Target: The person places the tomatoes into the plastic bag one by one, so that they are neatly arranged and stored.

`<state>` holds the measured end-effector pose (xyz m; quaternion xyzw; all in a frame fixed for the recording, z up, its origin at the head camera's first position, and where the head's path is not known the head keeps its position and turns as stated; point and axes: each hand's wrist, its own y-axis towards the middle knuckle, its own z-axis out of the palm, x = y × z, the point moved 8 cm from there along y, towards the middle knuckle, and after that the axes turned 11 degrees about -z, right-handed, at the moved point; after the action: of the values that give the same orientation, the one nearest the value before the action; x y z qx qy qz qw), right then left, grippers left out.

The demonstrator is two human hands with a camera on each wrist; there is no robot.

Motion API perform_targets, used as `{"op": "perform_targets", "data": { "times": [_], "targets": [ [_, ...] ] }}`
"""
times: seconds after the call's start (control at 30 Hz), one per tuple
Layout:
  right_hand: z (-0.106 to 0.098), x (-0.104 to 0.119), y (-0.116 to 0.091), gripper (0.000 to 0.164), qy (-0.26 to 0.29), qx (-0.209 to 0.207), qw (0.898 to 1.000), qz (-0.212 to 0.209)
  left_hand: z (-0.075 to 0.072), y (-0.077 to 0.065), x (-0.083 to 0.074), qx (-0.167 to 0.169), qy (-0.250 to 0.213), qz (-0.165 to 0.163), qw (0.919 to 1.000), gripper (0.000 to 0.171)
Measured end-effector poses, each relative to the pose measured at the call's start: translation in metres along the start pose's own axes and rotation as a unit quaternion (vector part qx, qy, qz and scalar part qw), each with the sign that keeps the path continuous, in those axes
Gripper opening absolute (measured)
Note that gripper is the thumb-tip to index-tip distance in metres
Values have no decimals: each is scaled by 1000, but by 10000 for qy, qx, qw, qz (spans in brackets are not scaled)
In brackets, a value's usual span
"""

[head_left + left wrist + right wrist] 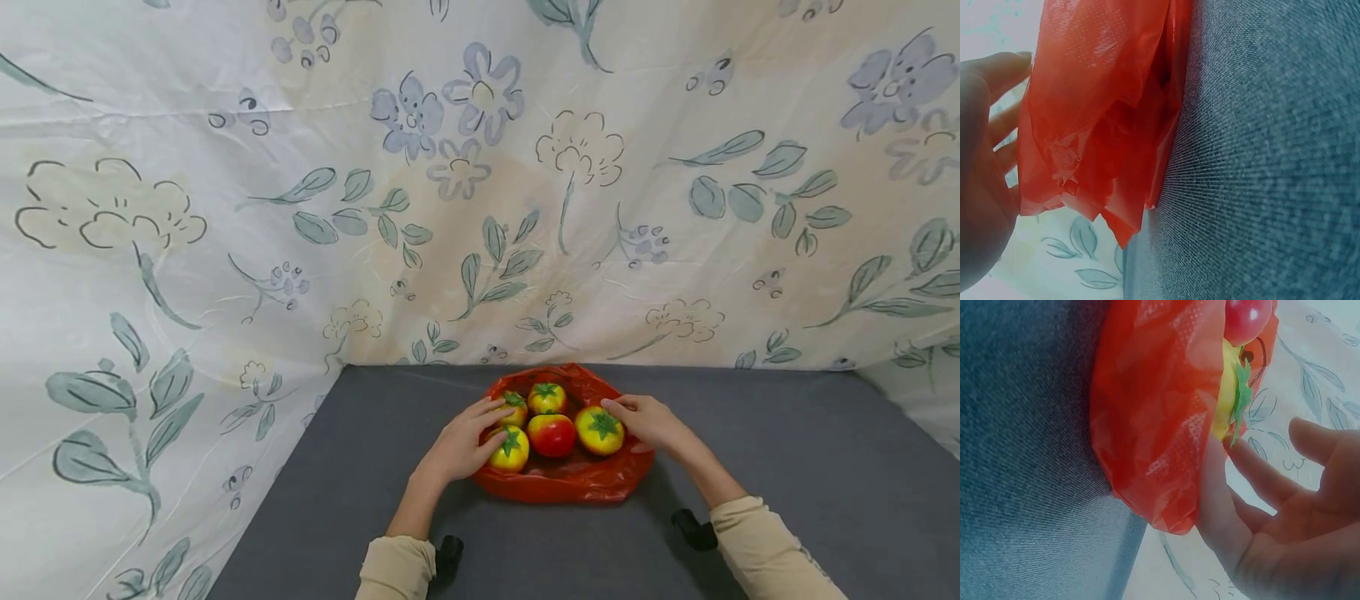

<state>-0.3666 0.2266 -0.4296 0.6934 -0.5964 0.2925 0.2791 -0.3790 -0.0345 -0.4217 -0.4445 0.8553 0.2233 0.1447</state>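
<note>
A red plastic bag [558,487] lies on the dark grey table with its mouth spread wide. Inside are several shiny yellow-and-red tomatoes with green leafy tops, among them a front-left tomato [510,454], a redder middle tomato [552,437] and a right tomato [600,432]. My left hand [457,442] reaches over the bag's left rim, its spread fingers resting on the tomatoes there. On the other side, my right hand [651,423] touches the right tomato and the bag's rim with extended fingers. Crumpled bag plastic [1097,119] hides the left fingertips in the left wrist view.
The grey tabletop [375,433] stretches to both sides of the bag. A white cloth with printed flowers and leaves [480,208] hangs behind the table and along its left side. Black wrist-worn devices [695,531] sit below both sleeves' cuffs.
</note>
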Motion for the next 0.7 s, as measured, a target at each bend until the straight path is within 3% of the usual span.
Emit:
{"op": "perform_targets", "data": {
  "times": [0.23,0.33,0.53,0.7],
  "targets": [
    [-8,6,0,69,688,-767,9946,-153,0,0,-1,17,18,16,10000,42],
    [-8,11,2,73,1405,-887,9857,-296,0,0,-1,18,13,39,10000,42],
    [-5,14,4,75,3197,-838,9432,-331,0,-2,-3,69,-43,74,9999,42],
    [3,21,6,73,4081,-710,9085,-546,0,-3,-2,57,9,68,10000,41]
  ]
}}
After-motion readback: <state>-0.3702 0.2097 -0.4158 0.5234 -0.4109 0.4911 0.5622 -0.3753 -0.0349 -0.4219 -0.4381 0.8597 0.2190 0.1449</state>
